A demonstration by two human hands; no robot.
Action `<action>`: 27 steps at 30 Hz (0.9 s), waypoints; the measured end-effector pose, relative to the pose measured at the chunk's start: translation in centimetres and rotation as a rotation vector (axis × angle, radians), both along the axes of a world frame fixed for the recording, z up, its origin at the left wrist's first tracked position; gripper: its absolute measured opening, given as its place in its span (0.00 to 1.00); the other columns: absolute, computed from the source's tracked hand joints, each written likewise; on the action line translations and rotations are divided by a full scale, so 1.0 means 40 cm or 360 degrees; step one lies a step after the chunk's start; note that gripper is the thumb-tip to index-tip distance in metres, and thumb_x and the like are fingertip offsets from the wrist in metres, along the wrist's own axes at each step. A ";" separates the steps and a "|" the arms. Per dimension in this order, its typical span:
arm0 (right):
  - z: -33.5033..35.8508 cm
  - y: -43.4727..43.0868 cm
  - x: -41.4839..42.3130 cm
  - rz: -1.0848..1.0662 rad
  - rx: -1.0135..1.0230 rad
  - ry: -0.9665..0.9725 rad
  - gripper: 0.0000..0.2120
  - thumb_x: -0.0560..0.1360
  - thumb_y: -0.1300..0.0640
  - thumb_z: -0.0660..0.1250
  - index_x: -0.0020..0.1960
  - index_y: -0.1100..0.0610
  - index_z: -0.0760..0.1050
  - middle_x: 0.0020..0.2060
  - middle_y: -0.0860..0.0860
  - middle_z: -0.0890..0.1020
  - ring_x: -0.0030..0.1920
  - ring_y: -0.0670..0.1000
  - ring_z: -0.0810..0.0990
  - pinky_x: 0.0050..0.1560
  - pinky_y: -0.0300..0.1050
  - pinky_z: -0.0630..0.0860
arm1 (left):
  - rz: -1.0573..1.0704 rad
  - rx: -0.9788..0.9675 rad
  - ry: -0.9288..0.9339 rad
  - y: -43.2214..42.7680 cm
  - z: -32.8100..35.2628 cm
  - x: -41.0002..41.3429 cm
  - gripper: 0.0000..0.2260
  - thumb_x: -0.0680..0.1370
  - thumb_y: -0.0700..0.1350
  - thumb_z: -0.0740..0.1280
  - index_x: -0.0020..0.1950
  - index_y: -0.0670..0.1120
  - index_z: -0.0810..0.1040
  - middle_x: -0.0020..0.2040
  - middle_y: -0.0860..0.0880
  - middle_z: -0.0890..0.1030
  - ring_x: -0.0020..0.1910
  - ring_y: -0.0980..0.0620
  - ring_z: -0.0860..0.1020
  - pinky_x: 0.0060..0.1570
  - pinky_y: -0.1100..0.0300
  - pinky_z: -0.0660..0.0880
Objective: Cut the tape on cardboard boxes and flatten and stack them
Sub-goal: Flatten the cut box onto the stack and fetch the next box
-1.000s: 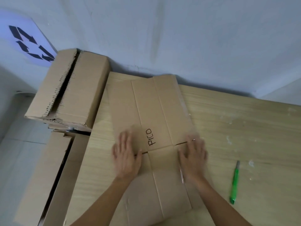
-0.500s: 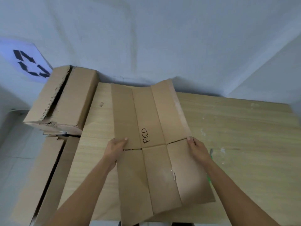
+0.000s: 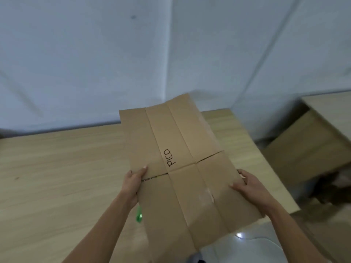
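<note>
- Flattened cardboard box (image 3: 186, 168), "PICO" handwritten on top, is held in the air over the right end of a wooden table (image 3: 57, 168). It is tilted, w/ its near end hanging past the table edge.
- Left hand (image 3: 133, 181) grips the box's left edge, thumb on top. Right hand (image 3: 248, 186) grips the right edge, thumb on top. The fingers are under the board, not visible.
- Risk: the board is creased, w/ a slit between flaps at mid-length. Held only at the sides, it may fold or sag there and slip from the grip.
- Risk: a green cutter (image 3: 139, 215) lies on the table below the left forearm; a low swing could knock it off.
- Hard to see: most of the cutter, incl. the blade, is covered by the box. Cardboard (image 3: 303, 149) at right is blurred and cut off by the frame; can't tell if it's a stack or intact boxes.
</note>
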State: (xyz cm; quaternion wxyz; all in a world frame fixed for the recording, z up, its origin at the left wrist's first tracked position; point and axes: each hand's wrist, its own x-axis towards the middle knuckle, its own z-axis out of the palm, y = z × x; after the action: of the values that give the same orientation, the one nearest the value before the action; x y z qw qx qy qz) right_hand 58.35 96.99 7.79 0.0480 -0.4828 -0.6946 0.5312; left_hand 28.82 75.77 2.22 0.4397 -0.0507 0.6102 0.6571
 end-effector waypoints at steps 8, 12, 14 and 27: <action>-0.110 0.255 0.323 -0.0328 0.0035 -0.0066 0.19 0.76 0.62 0.72 0.65 0.53 0.74 0.52 0.52 0.85 0.48 0.50 0.85 0.44 0.44 0.82 | -0.0534 -0.0317 0.0027 0.291 -0.051 0.319 0.11 0.81 0.35 0.62 0.58 0.43 0.81 0.54 0.41 0.84 0.47 0.45 0.81 0.45 0.54 0.77; -0.151 0.371 0.367 -0.0250 0.0133 -0.0201 0.20 0.77 0.63 0.71 0.66 0.55 0.71 0.53 0.52 0.81 0.48 0.46 0.81 0.40 0.34 0.76 | -0.0517 -0.0388 -0.0076 0.334 -0.073 0.402 0.19 0.80 0.31 0.63 0.68 0.45 0.75 0.57 0.45 0.84 0.52 0.44 0.82 0.45 0.53 0.80; -0.179 0.420 0.368 -0.0191 0.0216 -0.0270 0.24 0.76 0.62 0.71 0.71 0.56 0.70 0.58 0.52 0.79 0.55 0.52 0.80 0.51 0.44 0.78 | -0.0496 -0.0414 -0.0083 0.361 -0.083 0.431 0.24 0.79 0.29 0.63 0.71 0.47 0.72 0.57 0.46 0.84 0.52 0.44 0.81 0.50 0.53 0.78; -0.315 0.543 0.213 -0.0197 0.0381 -0.0762 0.32 0.82 0.58 0.59 0.81 0.47 0.50 0.69 0.59 0.68 0.69 0.62 0.68 0.69 0.59 0.65 | -0.0367 -0.0552 0.0160 0.498 -0.135 0.492 0.31 0.81 0.32 0.59 0.83 0.50 0.56 0.74 0.53 0.70 0.63 0.50 0.75 0.55 0.57 0.73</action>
State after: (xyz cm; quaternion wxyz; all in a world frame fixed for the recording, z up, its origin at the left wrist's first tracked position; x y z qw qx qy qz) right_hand 66.87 118.70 -4.81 -0.0286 -0.6271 -0.7131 0.3121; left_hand 48.51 95.70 -3.18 0.4658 -0.0225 0.7370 0.4893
